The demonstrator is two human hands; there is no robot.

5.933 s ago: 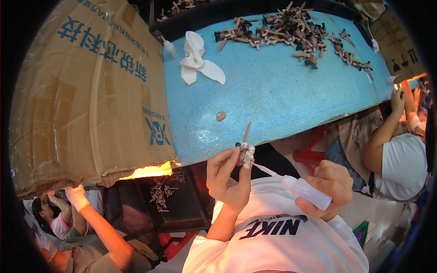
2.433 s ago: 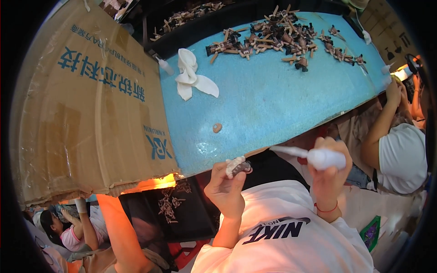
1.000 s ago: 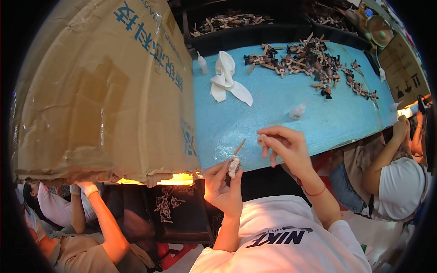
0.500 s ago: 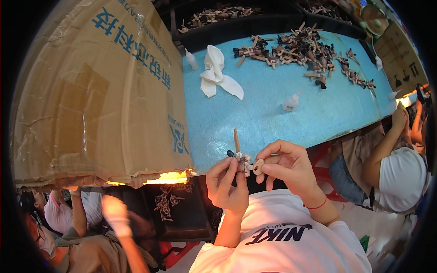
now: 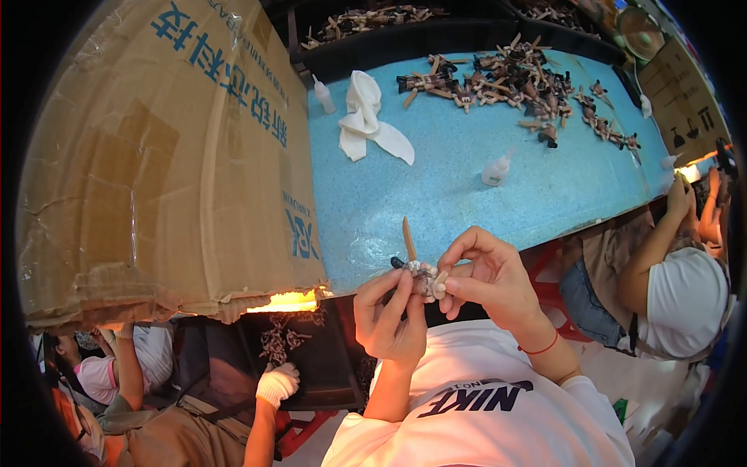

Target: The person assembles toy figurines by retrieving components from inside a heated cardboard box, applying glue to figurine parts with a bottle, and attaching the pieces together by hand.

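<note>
In front of my chest, my left hand grips a small toy figurine between thumb and fingers. The figurine has a pale and brownish body, a dark end at the left, and a long tan blade-like part sticking up. My right hand pinches a small pale piece at the figurine's right end; the two touch. My fingers partly cover the piece. Farther off on the blue tabletop stands a small white squeeze bottle.
A heap of similar figurines lies at the far right. A white cloth and another bottle lie beside a large cardboard box. Black bins line the back. A co-worker's gloved hand is at a dark tray.
My right hand has brought the pale piece in against the figurine, closing the small gap. At lower left, the co-worker's gloved hand has moved right to the dark tray.
</note>
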